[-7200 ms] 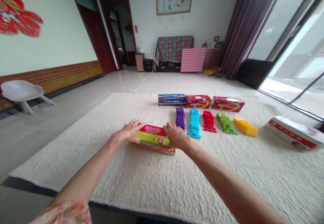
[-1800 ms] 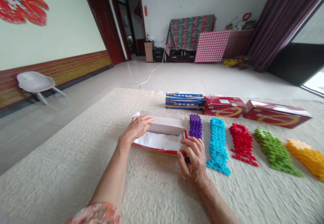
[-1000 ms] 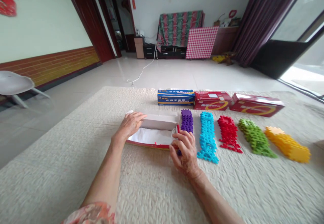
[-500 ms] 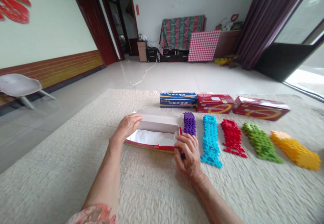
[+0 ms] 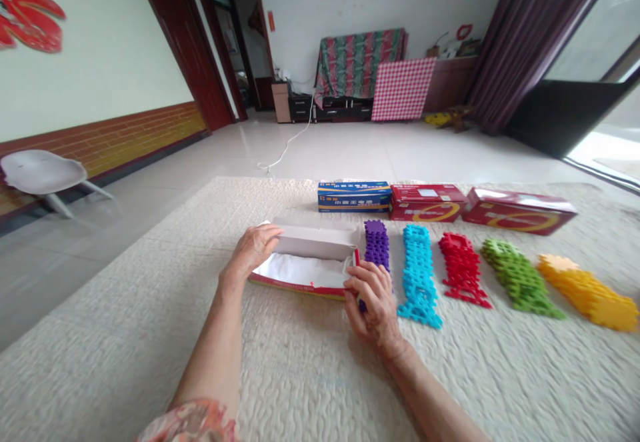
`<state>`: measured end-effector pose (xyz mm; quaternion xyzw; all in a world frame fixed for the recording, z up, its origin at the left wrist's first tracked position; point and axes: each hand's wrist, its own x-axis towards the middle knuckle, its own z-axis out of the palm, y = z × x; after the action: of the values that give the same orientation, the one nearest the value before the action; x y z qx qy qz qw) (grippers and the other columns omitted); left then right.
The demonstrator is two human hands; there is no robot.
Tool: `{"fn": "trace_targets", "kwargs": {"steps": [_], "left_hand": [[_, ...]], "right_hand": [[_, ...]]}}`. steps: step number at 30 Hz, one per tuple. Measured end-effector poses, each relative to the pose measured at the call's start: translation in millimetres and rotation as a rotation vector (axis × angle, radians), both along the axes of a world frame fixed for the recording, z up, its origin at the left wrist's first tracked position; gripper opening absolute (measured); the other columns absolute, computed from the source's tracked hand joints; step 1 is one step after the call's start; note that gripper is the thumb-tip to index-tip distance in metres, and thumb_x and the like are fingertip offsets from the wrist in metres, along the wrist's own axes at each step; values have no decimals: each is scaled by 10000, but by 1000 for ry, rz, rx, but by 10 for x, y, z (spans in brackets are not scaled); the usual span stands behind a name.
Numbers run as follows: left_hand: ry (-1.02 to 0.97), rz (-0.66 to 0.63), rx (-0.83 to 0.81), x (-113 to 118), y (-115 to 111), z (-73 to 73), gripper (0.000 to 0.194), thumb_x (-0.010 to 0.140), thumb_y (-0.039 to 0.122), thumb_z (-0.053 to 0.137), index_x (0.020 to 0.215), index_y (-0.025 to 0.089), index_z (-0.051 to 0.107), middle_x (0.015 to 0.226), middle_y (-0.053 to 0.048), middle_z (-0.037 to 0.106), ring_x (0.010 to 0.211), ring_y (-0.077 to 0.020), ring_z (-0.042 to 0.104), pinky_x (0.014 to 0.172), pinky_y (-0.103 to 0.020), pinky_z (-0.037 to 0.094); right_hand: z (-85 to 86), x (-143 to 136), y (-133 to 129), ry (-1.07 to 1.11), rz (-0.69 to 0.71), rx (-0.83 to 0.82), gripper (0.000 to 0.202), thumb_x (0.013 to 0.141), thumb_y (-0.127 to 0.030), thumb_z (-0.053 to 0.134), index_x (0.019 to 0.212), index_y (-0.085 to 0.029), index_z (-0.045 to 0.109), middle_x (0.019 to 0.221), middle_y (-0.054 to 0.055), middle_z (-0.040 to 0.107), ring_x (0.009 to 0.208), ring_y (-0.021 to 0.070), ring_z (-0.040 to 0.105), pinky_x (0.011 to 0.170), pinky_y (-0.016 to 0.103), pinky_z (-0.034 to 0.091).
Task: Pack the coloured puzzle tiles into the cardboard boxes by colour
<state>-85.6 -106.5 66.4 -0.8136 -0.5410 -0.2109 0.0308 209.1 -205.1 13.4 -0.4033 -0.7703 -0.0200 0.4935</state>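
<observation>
An opened cardboard box (image 5: 295,288), red along its front edge and grey inside, lies on the quilted mat with its lid raised at the back. White lining (image 5: 305,270) shows within it. My left hand (image 5: 256,250) grips the box's left end, fingers curled over the rim. At the right end, my right hand (image 5: 373,299) has its fingers closed round the box's corner beside a small red flap. Just beyond that hand lies a stack of purple interlocking plastic pieces (image 5: 376,242), partly hidden by the fingers.
Light blue (image 5: 419,275), red (image 5: 461,269), green (image 5: 520,279) and yellow pieces (image 5: 590,290) lie in rows to the right. Behind them stand a blue box (image 5: 354,197) and two red boxes (image 5: 427,203). A white chair (image 5: 45,172) is at the far left.
The view has shifted slightly, so the rows and boxes sit a little further right. Both hands keep their hold on the open box, which shows no clear change.
</observation>
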Motion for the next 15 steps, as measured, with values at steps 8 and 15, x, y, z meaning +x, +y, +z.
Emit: {"fn": "trace_targets", "kwargs": {"steps": [8,15], "left_hand": [[3,28,-28,27,-18,-14,315,848,159,520,1091,234,706,1165,-42,704,1066,-199,659,989,-350,482],[-11,-6,9,38,-26,-23,299,858,154,531,1083,240,708,1120,-42,720,1029,-185,670,986,-352,479]], "right_hand": [[35,-4,-6,-24,-16,-6,176,822,-101,541,947,-222,571,1117,63,641,1197,242,501,1033,485,347],[-66,10,-60,-79,-45,17,236,848,-84,510,1042,-209,559,1230,94,612,1266,254,465,1051,510,325]]}}
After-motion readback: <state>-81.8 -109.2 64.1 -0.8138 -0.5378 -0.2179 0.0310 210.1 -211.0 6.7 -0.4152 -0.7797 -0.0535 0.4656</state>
